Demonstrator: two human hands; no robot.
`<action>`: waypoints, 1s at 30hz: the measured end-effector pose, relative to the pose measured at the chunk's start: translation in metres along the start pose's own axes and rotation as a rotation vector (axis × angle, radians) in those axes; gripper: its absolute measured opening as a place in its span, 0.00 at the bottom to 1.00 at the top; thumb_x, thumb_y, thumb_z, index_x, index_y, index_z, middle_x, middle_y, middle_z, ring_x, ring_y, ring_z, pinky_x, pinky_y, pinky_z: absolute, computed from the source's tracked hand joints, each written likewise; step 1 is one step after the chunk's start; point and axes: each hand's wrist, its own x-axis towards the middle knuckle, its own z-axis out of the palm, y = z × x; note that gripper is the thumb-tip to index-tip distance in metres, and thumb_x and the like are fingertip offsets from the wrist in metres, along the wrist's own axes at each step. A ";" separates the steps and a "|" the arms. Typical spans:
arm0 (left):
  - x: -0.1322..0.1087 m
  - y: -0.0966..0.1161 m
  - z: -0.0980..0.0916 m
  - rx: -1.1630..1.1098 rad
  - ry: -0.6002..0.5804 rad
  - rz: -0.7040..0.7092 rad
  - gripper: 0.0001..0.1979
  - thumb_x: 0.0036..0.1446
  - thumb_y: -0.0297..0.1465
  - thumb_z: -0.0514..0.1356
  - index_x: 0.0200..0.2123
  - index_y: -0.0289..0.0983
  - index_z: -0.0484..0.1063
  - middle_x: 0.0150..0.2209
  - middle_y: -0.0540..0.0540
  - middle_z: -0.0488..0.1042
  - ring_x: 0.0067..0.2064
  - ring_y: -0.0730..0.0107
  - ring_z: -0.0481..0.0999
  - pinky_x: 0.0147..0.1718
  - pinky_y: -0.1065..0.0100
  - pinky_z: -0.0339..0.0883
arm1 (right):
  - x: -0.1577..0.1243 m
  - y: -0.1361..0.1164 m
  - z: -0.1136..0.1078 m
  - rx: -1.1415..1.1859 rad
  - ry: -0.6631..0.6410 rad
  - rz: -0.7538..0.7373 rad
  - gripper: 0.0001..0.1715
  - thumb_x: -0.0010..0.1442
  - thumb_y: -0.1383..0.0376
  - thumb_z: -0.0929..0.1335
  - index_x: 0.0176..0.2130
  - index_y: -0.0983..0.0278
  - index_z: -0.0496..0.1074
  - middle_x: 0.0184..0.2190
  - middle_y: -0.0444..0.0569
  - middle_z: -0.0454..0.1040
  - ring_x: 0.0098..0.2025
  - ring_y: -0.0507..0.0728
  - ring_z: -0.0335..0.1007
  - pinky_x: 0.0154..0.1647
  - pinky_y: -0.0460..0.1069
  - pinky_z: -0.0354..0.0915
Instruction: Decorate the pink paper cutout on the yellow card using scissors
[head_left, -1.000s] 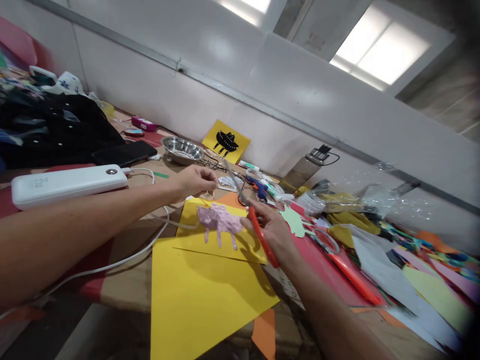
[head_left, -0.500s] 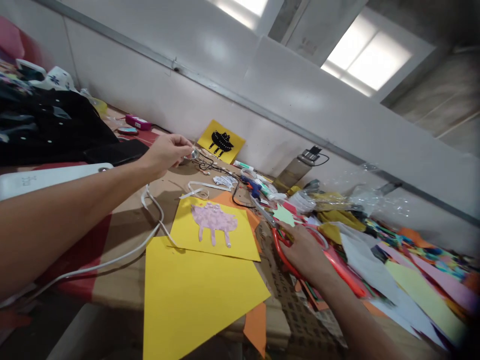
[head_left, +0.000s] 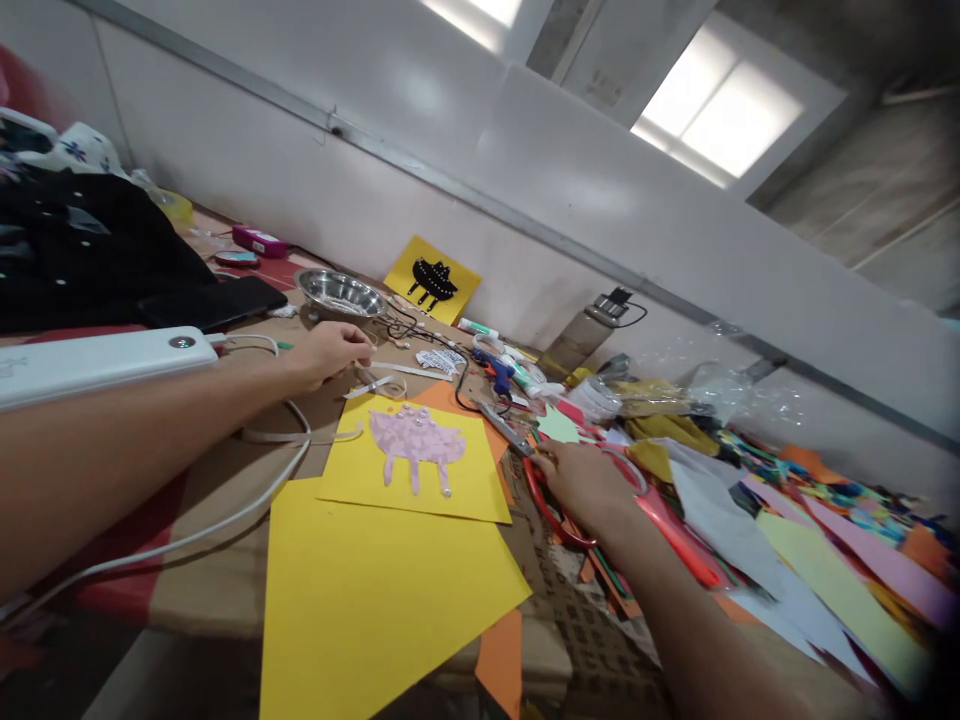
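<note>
My left hand is closed in a pinch above the cardboard, just in front of a metal bowl; what its fingertips hold, if anything, cannot be made out. Beside those fingertips lies a curled narrow white strip. Red-handled scissors are under my right hand, whose fingers close on the handle, blades pointing away to the left. Between the hands rests a yellow card bearing a lilac cut-out shape with pearl-like beads. A larger yellow sheet lies below it.
A yellow card with a black cut-out leans on the wall. Behind the scissors are a blue glue gun and a bottle. Paper scraps pile up at right. A white device with a cable sits at left.
My left hand has come from the metal bowl down towards me, beside the white strip, uncovering the bowl. My right hand stays on the scissors. The view has shifted slightly.
</note>
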 end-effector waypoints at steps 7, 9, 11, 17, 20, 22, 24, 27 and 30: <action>-0.001 0.001 0.002 0.009 -0.015 -0.014 0.04 0.46 0.30 0.59 0.27 0.34 0.69 0.22 0.49 0.71 0.15 0.83 0.56 0.13 0.76 0.45 | 0.024 -0.012 -0.007 0.144 0.261 -0.139 0.15 0.60 0.63 0.61 0.41 0.63 0.74 0.40 0.52 0.76 0.43 0.57 0.69 0.41 0.48 0.59; -0.001 0.001 0.003 0.004 -0.017 -0.015 0.04 0.46 0.30 0.59 0.27 0.34 0.69 0.22 0.49 0.71 0.15 0.83 0.56 0.13 0.76 0.45 | 0.036 -0.018 -0.003 0.175 0.247 -0.165 0.14 0.58 0.64 0.63 0.40 0.63 0.75 0.40 0.51 0.76 0.43 0.56 0.69 0.41 0.47 0.59; -0.001 0.002 0.003 -0.006 -0.014 -0.019 0.04 0.46 0.29 0.59 0.27 0.34 0.69 0.22 0.49 0.71 0.15 0.83 0.56 0.13 0.76 0.45 | 0.045 -0.023 0.001 0.172 0.211 -0.174 0.13 0.57 0.64 0.64 0.38 0.63 0.76 0.38 0.51 0.77 0.41 0.56 0.69 0.39 0.47 0.59; -0.003 0.004 0.004 -0.051 -0.029 -0.015 0.03 0.46 0.28 0.59 0.27 0.34 0.68 0.22 0.49 0.71 0.15 0.84 0.55 0.13 0.76 0.44 | 0.051 -0.030 0.007 0.203 0.218 -0.188 0.13 0.56 0.68 0.62 0.33 0.66 0.77 0.35 0.55 0.77 0.38 0.58 0.70 0.39 0.49 0.59; -0.004 0.005 0.004 -0.062 -0.029 -0.022 0.02 0.47 0.27 0.59 0.27 0.34 0.68 0.22 0.49 0.71 0.14 0.84 0.55 0.13 0.76 0.44 | 0.051 -0.029 0.011 0.271 0.251 -0.151 0.14 0.55 0.69 0.62 0.32 0.67 0.76 0.35 0.58 0.77 0.39 0.60 0.70 0.40 0.50 0.60; -0.004 0.005 0.005 -0.066 -0.025 -0.028 0.01 0.48 0.27 0.58 0.27 0.34 0.68 0.22 0.49 0.71 0.15 0.84 0.55 0.13 0.76 0.44 | 0.054 -0.025 0.014 0.351 0.270 -0.115 0.13 0.54 0.68 0.62 0.32 0.67 0.76 0.34 0.57 0.77 0.38 0.60 0.71 0.40 0.51 0.61; -0.003 0.004 0.005 -0.071 -0.023 -0.034 0.02 0.48 0.27 0.58 0.26 0.34 0.68 0.22 0.49 0.70 0.15 0.84 0.55 0.13 0.77 0.44 | 0.059 -0.019 0.019 0.460 0.276 -0.082 0.13 0.55 0.67 0.62 0.31 0.67 0.76 0.31 0.54 0.77 0.35 0.58 0.72 0.38 0.50 0.64; -0.002 0.004 0.005 -0.084 -0.027 -0.046 0.03 0.49 0.27 0.58 0.26 0.34 0.68 0.22 0.48 0.70 0.15 0.84 0.55 0.13 0.77 0.43 | 0.064 -0.011 0.023 0.635 0.277 -0.049 0.16 0.57 0.63 0.60 0.35 0.67 0.74 0.27 0.50 0.77 0.28 0.54 0.72 0.30 0.48 0.66; -0.003 0.006 0.005 -0.091 -0.028 -0.060 0.02 0.49 0.26 0.58 0.26 0.33 0.68 0.22 0.48 0.70 0.15 0.85 0.55 0.13 0.77 0.43 | 0.057 -0.016 0.020 0.875 0.284 -0.057 0.17 0.56 0.59 0.62 0.37 0.67 0.73 0.27 0.48 0.76 0.25 0.51 0.70 0.27 0.46 0.67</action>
